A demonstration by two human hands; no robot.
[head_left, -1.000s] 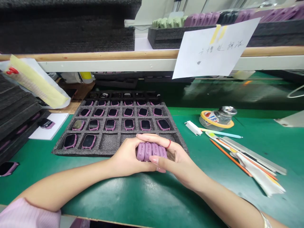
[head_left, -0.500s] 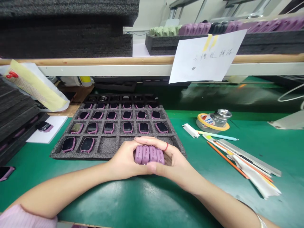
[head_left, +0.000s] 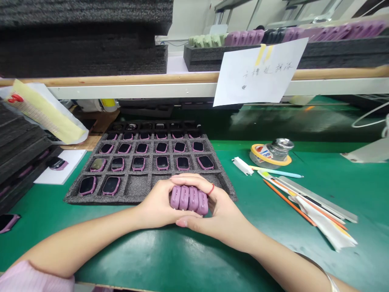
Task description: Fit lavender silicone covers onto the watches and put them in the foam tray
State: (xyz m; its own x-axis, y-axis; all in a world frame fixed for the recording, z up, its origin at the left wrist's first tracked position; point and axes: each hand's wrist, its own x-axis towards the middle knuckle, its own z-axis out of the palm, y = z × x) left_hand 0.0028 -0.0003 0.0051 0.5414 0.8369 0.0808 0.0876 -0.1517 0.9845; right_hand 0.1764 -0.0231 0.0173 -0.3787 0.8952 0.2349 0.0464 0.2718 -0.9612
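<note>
— Left first: the tray [head_left: 136,186], then the left hand [head_left: 155,205], curled round four purple cases [head_left: 189,198] at the tray's near edge!
— And the right hand [head_left: 224,215]?
— Cupped around them from the right! Farther right, the jar [head_left: 278,149].

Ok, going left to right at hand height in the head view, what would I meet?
Loose purple-framed watch, left hand, four purple cases, right hand, front orange stick, white wrapping. I left out the foam tray: it overlaps the hands.

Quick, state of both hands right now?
Left hand: closed, holding the row of purple cases.
Right hand: closed around the same cases.
</note>
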